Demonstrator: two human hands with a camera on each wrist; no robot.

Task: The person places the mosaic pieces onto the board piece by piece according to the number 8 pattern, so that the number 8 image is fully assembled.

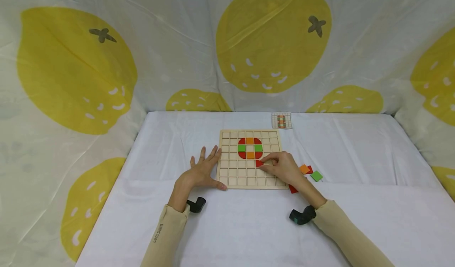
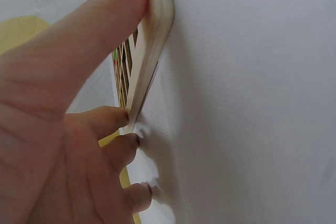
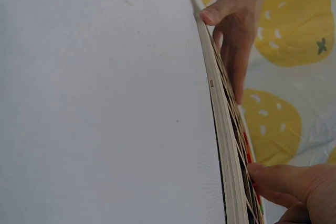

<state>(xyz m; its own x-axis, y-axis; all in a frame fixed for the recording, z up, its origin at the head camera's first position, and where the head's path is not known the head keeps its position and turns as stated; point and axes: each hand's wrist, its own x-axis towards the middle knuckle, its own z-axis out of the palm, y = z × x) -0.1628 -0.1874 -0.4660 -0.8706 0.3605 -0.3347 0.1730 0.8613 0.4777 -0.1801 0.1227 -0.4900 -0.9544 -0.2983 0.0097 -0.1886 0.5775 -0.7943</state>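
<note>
A wooden grid board [image 1: 232, 172] lies flat on the white-covered table. In its upper middle, red rounded-corner tiles [image 1: 241, 155], orange tiles [image 1: 250, 141] and green tiles [image 1: 258, 148] form a ring around bare squares. My left hand [image 1: 200, 173] spreads its fingers along the board's left side, the thumb at the near left corner; in the left wrist view the thumb [image 2: 110, 19] touches the wooden edge. With thumb and index finger my right hand [image 1: 284, 167] pinches a red tile [image 1: 259, 164] at a square just below the ring's right side.
Right of the board lie loose tiles: an orange tile [image 1: 303, 169], a green tile [image 1: 316, 175] and red ones, one red tile [image 1: 293, 188] partly under the right forearm. Behind the board is a small pattern card [image 1: 281, 120]. A lemon-print cloth [image 1: 185, 42] hangs around the table.
</note>
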